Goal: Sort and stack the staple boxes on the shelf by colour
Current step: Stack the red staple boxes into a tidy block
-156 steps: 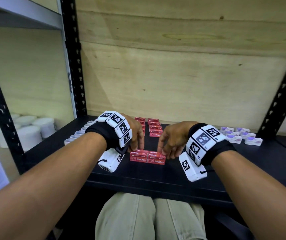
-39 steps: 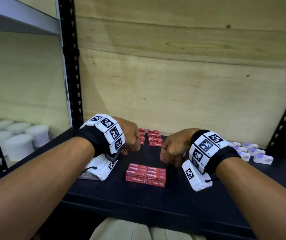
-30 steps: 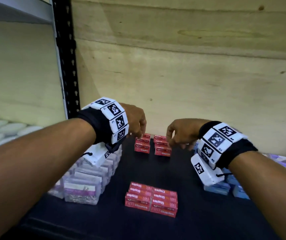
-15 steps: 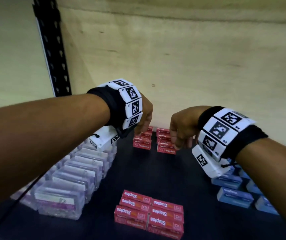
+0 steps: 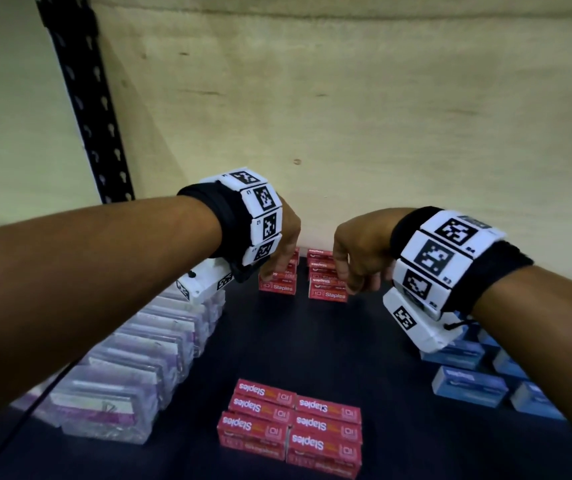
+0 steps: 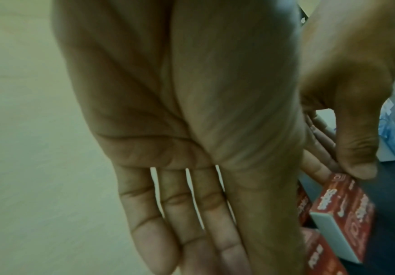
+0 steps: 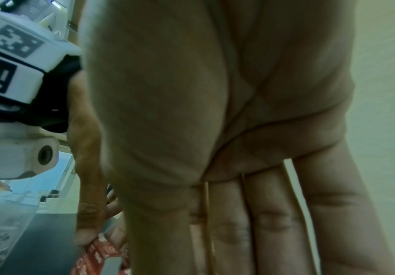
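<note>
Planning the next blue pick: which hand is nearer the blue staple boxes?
Right. The right hand is over the back red stacks, its wrist just above the blue staple boxes; the left hand is farther, across the shelf beside the clear boxes.

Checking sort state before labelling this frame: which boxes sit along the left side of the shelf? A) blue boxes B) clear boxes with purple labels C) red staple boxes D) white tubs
B: the head view shows a row of clear boxes with purple labels on the left, the blue boxes on the right and red staple boxes in the middle.
</note>
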### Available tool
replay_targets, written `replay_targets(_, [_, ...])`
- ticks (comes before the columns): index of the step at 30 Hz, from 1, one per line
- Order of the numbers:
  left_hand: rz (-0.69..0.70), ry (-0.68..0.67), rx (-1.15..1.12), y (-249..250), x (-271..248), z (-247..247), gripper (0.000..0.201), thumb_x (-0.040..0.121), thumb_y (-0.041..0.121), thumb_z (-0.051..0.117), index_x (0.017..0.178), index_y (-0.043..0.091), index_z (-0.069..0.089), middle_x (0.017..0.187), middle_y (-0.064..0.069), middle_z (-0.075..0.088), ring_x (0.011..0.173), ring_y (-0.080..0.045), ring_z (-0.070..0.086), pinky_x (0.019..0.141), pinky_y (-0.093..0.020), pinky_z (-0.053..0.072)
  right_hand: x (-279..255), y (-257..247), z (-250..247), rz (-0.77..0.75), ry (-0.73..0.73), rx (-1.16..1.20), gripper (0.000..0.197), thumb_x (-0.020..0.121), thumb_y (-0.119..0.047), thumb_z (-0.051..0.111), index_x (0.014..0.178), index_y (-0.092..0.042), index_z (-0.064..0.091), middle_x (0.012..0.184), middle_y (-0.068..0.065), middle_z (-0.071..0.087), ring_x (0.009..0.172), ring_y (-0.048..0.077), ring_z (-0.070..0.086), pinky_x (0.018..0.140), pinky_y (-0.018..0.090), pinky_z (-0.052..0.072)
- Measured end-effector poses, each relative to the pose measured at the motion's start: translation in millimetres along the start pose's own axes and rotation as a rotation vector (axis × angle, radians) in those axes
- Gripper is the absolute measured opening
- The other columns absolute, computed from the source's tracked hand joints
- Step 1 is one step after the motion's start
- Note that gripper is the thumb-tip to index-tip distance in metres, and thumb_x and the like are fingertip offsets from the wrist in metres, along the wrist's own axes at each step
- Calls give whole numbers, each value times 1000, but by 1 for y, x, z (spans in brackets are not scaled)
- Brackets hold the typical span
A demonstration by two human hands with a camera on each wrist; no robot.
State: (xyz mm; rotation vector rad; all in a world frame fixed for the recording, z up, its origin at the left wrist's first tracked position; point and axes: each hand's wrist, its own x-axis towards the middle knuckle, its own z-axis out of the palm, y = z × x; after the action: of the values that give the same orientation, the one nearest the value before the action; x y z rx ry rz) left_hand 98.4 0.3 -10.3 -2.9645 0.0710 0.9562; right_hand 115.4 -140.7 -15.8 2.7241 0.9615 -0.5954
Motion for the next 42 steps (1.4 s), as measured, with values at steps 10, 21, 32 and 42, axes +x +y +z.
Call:
replay_targets(10, [-31,77,25,13,-36,11,31,84,5,72,115,2,69,73,12,64,43,14,54,44,-2,41,-44,-8,9,-40,116,-90,24,89,-20,71,113,-12,71,61,-10,57,53,3,49,51,14,44])
replay_targets(21, [-21,106,39,36,-93,54,24,83,10,73,107,12,74,67,16,66,49,10,56,55,-10,47,-98,-21,45,-49,62,9,18,88,-19,70,104,-13,74,68,-8,63,63,7,58,80,31,55])
replay_targets(32, [6,124,20,47,-115,81,29,87,9,69,115,5,70,84,5,70,53,10,57,54,-7,46,-120,-17,66,-52,9,118,9,86,-22,74,95,-23,72,82,-8,69,73,9,62,67,23,54])
replay_targets(42, [108,57,-16,29,-113,88,39,80,-4,70,114,14,70,110,-6,71,74,1,60,71,-14,50,-122,-12,67,-76,-122,166,23,90,-19,70,110,-27,66,111,7,72,88,17,65,87,34,56])
